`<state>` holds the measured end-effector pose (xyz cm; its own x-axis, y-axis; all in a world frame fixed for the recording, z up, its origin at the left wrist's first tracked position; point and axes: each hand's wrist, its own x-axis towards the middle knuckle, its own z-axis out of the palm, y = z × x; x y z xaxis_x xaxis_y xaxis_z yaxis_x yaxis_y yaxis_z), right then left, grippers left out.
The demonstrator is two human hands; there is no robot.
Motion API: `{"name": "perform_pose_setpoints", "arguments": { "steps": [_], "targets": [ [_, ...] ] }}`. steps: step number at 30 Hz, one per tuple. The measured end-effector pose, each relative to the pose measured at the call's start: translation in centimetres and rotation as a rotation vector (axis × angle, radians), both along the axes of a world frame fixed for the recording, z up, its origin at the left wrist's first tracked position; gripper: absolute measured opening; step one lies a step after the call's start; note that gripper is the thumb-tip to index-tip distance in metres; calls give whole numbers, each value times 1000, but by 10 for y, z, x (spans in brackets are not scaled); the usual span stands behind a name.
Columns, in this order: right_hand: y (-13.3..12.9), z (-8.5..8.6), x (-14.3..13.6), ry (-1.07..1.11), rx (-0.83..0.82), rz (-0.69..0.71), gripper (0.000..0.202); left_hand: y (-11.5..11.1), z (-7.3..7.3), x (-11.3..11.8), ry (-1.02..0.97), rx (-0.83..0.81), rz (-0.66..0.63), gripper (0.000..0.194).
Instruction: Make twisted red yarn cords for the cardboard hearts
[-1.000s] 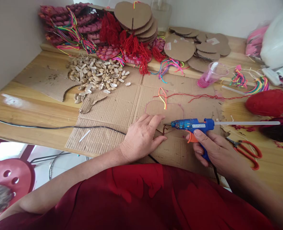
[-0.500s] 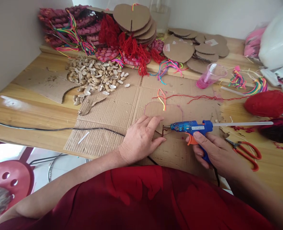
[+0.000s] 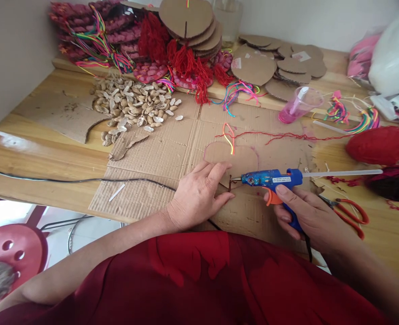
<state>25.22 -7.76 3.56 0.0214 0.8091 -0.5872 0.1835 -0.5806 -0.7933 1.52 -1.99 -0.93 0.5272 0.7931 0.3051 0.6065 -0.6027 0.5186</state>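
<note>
My right hand (image 3: 304, 210) is wrapped round a blue glue gun (image 3: 270, 178) with an orange trigger and a clear glue stick poking from its back. The nozzle points left, at a short piece of dark red yarn (image 3: 231, 181) close to my left thumb. My left hand (image 3: 199, 192) holds a heart-shaped cardboard piece (image 3: 243, 158) against the cardboard mat, fingers over its left side and thumb near its lower tip. Much of that piece is hidden under the hand. A yellow and orange cord loop (image 3: 229, 139) stands at its top.
Peanut shells (image 3: 135, 101) are heaped at the back left. Behind them are decorated pieces with red tassels (image 3: 185, 58) and stacked cardboard hearts (image 3: 185, 18). To the right are a pink cup (image 3: 299, 106), red yarn (image 3: 380, 144) and scissors (image 3: 351, 212). A black cable (image 3: 84, 180) crosses the left.
The view has shifted slightly. Both hands, the glue gun and the cardboard piece keep almost the same places.
</note>
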Motion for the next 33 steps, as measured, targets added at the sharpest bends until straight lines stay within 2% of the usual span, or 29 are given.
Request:
{"name": "perform_pose_setpoints", "arguments": {
  "steps": [5, 11, 15, 22, 33],
  "targets": [
    [2, -4, 2, -2, -5, 35, 38, 0, 0, 0, 13, 4, 4, 54],
    [8, -3, -8, -31, 22, -63, 38, -1, -1, 0, 19, 2, 14, 54],
    [5, -3, -3, 1, 35, -110, 40, -1, 0, 0, 8, 3, 7, 54],
    [-12, -10, 13, -36, 11, 41, 47, 0, 3, 0, 6, -19, 5, 51],
    [2, -1, 1, -236, 113, 127, 51, -1, 1, 0, 10, 14, 2, 53]
  ]
}}
